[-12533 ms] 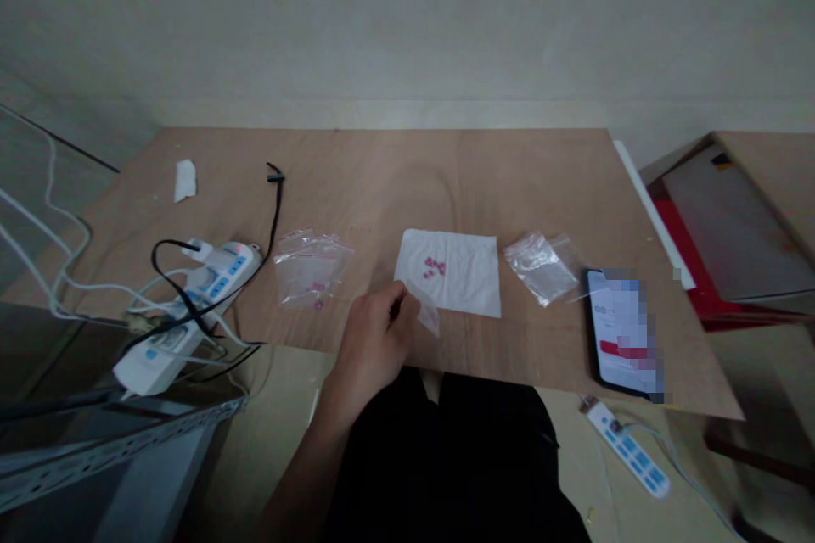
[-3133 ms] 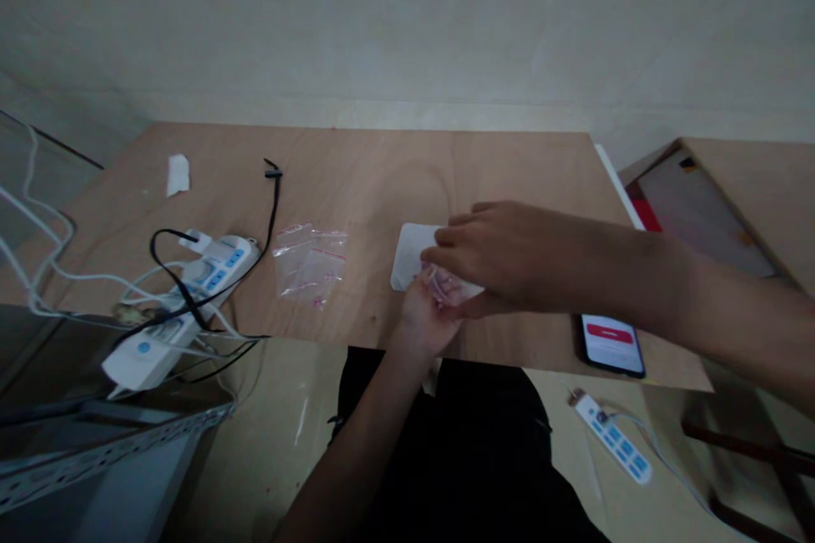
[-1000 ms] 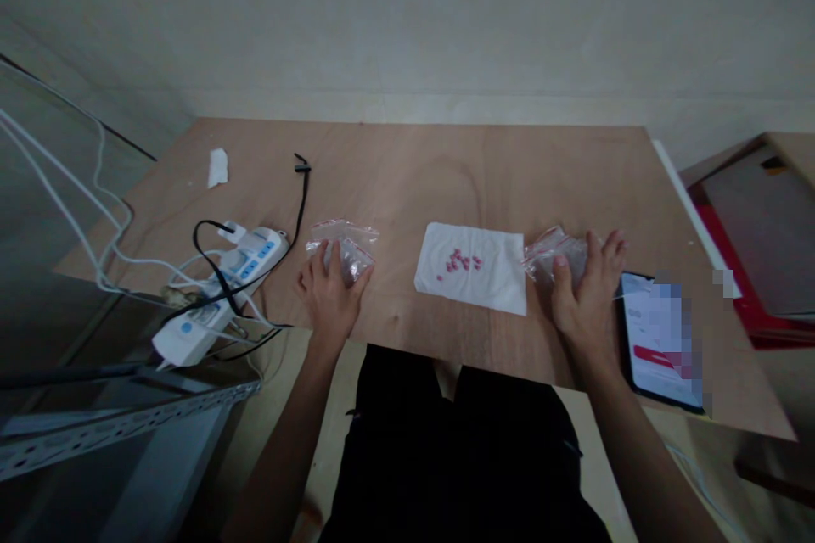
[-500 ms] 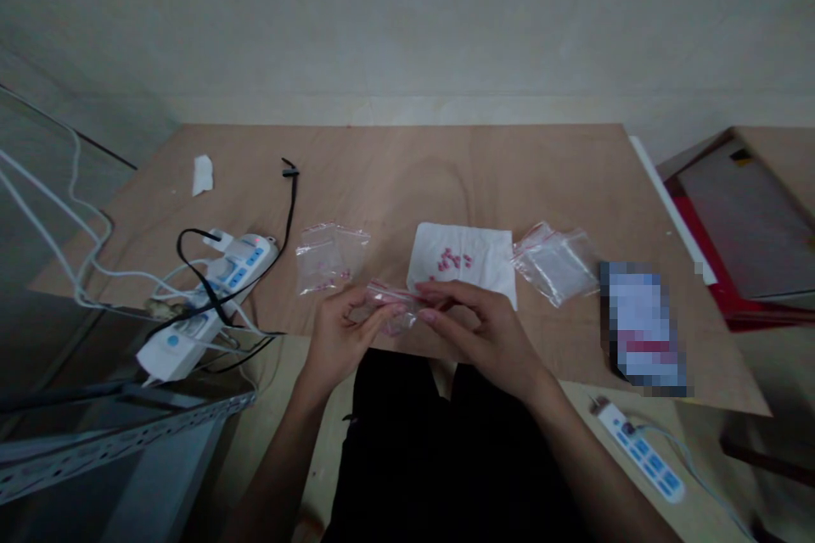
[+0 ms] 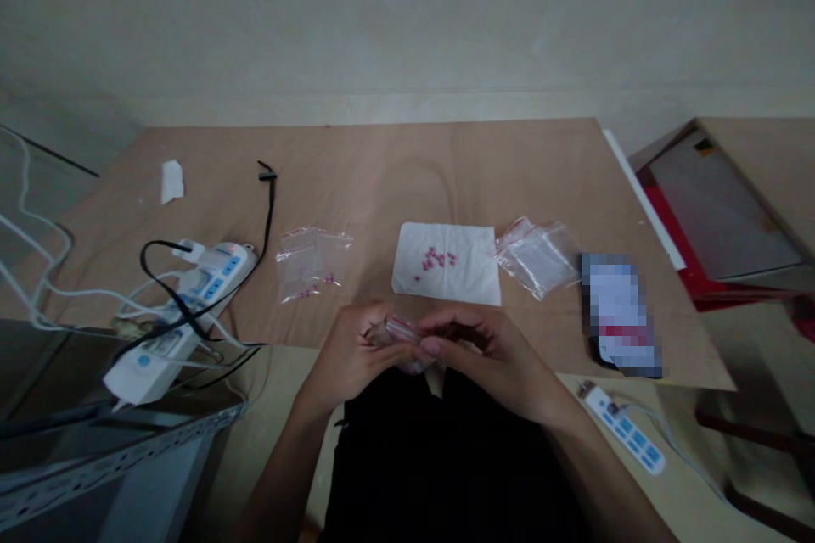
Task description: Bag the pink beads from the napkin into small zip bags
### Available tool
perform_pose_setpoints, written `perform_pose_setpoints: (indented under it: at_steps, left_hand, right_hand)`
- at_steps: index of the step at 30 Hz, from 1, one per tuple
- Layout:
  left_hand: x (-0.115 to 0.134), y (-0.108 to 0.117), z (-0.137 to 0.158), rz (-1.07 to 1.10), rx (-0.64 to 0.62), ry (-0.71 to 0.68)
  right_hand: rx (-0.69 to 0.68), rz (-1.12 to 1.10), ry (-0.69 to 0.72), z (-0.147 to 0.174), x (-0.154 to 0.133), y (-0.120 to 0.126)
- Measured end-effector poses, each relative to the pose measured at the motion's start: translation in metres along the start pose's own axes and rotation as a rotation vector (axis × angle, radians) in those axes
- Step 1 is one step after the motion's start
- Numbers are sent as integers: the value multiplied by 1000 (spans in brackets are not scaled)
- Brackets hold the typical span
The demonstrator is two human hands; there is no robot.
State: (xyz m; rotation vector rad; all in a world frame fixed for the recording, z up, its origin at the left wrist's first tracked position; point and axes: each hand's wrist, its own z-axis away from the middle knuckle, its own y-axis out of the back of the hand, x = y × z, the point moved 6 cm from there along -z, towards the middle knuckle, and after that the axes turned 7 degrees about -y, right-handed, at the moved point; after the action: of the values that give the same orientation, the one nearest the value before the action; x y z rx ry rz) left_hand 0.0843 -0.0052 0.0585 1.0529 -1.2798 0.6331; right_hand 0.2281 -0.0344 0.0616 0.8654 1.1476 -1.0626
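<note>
Between my hands, just off the table's front edge, is a small clear zip bag [image 5: 402, 328] with a red-striped top. My left hand [image 5: 360, 352] is closed on its left side, and my right hand [image 5: 487, 356] pinches its right side. The fingers hide most of the bag, so its contents cannot be made out. Beyond them, a white tissue [image 5: 474, 271] lies flat with several small pink-red beads [image 5: 438, 258] on it. To the left lie zip bags [image 5: 311, 263] with a few pink-red pieces inside. A stack of clear zip bags [image 5: 540, 259] sits right of the tissue.
On the left, a white power strip [image 5: 184, 314] carries tangled cables at the table edge. A phone [image 5: 621, 314], blurred out, lies on the right. Another power strip [image 5: 627, 428] is below the table. A scrap of white paper [image 5: 171, 181] lies far left.
Both hands have drawn the zip bag closer to my body and lower, past the table edge. The tissue and beads are now fully uncovered. The whole view has shifted slightly.
</note>
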Motion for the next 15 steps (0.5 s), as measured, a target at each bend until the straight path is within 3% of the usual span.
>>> perform_pose_setpoints:
  at_steps: [4,7,9,11,15]
  left_hand:
    - [0,0,0,-124,15,-38]
    - [14,16,7,-400,370,-140]
    - [27,21,17,-471,586,-198]
    - [34,13,18,-402,564,-194]
    - [28,-15,9,-96,335,-2]
  right_hand:
    - [37,128,88,3,-6,2]
    - [226,276,149,7,-14,10]
    - [366,386,211,14,-21,14]
    - [443,477,295,20,-29,11]
    - [490,608,436,28,-37,3]
